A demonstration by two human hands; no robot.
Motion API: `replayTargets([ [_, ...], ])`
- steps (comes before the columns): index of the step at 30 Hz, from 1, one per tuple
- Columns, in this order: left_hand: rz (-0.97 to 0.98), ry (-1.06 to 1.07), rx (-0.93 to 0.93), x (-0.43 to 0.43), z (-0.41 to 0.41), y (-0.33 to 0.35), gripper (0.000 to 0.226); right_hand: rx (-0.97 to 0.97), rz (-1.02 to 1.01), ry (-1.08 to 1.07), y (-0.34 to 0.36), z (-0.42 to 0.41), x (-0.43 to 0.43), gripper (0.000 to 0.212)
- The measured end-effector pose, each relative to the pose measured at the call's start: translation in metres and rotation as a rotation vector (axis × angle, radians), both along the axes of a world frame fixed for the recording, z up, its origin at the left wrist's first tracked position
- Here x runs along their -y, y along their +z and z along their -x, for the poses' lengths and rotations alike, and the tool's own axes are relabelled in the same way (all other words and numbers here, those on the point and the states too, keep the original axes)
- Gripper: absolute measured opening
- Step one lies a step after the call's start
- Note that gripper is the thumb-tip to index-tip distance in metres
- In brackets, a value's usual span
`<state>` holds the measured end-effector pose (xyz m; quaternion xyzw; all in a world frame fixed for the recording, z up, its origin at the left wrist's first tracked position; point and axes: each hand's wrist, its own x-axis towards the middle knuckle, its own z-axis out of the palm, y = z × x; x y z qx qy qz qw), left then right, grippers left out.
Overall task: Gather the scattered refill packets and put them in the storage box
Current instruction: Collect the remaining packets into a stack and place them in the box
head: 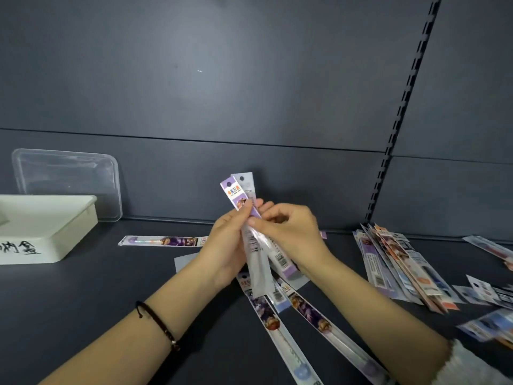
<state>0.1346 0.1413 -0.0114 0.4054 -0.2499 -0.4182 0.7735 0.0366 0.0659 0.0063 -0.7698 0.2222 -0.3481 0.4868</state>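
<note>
My left hand grips a small bundle of long narrow refill packets upright above the dark shelf. My right hand pinches the same bundle from the right side. The packets' purple and white tops stick up above my fingers. A single packet lies flat on the shelf to the left. Two more packets lie under my hands, running toward the front. A fanned pile of packets lies at the right. The white storage box stands at the far left, with no lid on it.
A clear plastic lid leans against the dark back wall behind the box. More loose packets lie at the far right edge. A slotted shelf upright runs up the back wall on the right.
</note>
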Motion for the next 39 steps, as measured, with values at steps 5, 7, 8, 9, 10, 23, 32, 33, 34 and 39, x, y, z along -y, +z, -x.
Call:
replayTargets([
  [5,0.039,0.158,-0.063,-0.016,-0.042,0.006,0.016,-0.389,0.161,0.010,0.002,0.016,0.025,0.026],
  [7,0.023,0.195,-0.069,-0.024,-0.054,0.004,0.018,-0.632,0.255,-0.026,-0.003,0.023,0.029,0.043],
  [8,0.009,0.204,-0.064,-0.027,-0.058,0.001,0.020,-0.760,0.303,-0.018,-0.007,0.024,0.028,0.057],
  [9,-0.006,0.202,-0.059,-0.027,-0.059,-0.002,0.021,-0.868,0.363,-0.008,-0.011,0.024,0.025,0.071],
  [10,-0.020,0.197,-0.053,-0.027,-0.061,-0.004,0.022,-0.944,0.423,-0.009,-0.014,0.023,0.021,0.083],
  [23,-0.012,0.222,-0.117,-0.027,-0.065,0.000,0.022,-0.800,0.163,0.028,-0.014,0.017,0.024,0.044],
  [32,0.000,0.128,-0.122,-0.024,-0.054,-0.001,0.016,-0.334,-0.136,-0.110,-0.012,0.023,0.045,0.047],
  [33,-0.004,0.115,-0.124,-0.023,-0.052,0.000,0.016,-0.268,-0.127,-0.160,-0.012,0.023,0.047,0.046],
  [34,-0.014,0.100,-0.119,-0.024,-0.049,0.000,0.016,-0.194,-0.118,-0.204,-0.011,0.023,0.049,0.045],
  [39,-0.093,0.053,-0.081,-0.020,-0.030,0.000,0.024,0.141,-0.230,-0.183,-0.007,0.020,0.033,0.040],
])
